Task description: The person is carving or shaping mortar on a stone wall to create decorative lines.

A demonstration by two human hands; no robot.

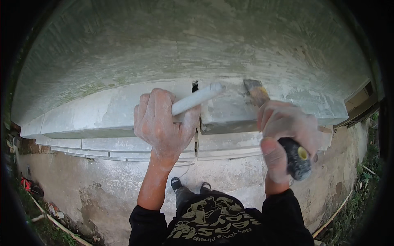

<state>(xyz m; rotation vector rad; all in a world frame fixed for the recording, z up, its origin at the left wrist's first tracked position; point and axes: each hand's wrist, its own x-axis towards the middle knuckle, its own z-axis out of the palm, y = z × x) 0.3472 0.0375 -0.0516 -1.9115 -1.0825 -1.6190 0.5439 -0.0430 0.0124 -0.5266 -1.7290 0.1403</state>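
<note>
My left hand (162, 119), coated in pale dust, is closed round a whitish-grey rod or tube (199, 98). The rod slants up to the right, above a narrow gap in a pale concrete ledge (230, 110). Wrapped in my right hand (287, 127), also dusty and slightly blurred, is a black-handled hand tool (295, 160) with a yellow-rimmed hole at its butt. Its far end, dark with worn yellow, reaches over the ledge; whether it touches the surface I cannot tell. The tool's exact kind is unclear, and my fingers hide its middle.
A rough grey-green wall (197, 41) rises behind the ledge. Lower pale ledges (119, 145) step down toward a stained concrete floor (111, 184), where my feet stand. Plants (361, 197) and pale poles line the right edge; a red object (26, 184) sits far left.
</note>
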